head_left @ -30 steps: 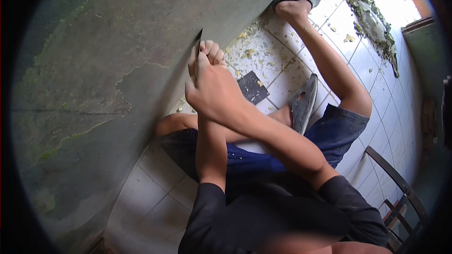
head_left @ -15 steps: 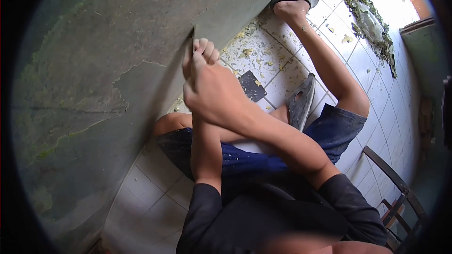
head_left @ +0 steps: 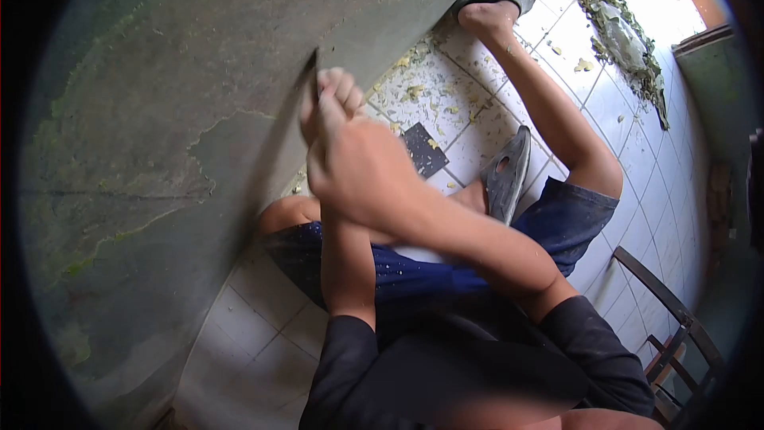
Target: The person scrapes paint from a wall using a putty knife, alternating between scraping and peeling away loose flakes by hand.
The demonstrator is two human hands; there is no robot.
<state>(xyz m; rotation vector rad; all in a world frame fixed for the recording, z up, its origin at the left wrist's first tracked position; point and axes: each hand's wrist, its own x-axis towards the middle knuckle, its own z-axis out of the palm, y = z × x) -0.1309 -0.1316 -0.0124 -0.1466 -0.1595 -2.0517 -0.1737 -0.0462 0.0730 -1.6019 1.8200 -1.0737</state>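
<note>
The right hand (head_left: 362,161) and the left hand (head_left: 344,89) are clenched together around a narrow, dark-bladed hand tool (head_left: 316,64); the right lies nearer the body and covers part of the left, so how the grip is shared between them cannot be told, and the handle is hidden; the blade points away from the body, its tip at the mottled grey-green wall (head_left: 135,103), though whether it bites into the surface is too blurred to tell.

Beside the hands, the wall has a smoother grey patch (head_left: 239,147) with a ragged, pale-edged border; it looks as if the old coat is off there, while rough, stained coating seems to remain beyond that border, with yellow-green traces along part of it; from this, the surface looks partly stripped, with a good deal left, but the exact share cannot be judged.

Near the foot of the wall, small pale and yellowish flakes (head_left: 430,84) litter the white tiled floor (head_left: 637,155), around a dark square tile (head_left: 426,150); farther from the wall lies a long heap of grey-green debris (head_left: 590,0) with a crumpled translucent plastic sheet or bag (head_left: 625,44) on it; a dark-framed piece of furniture (head_left: 656,287) stands well apart from the wall, on the person's right.
</note>
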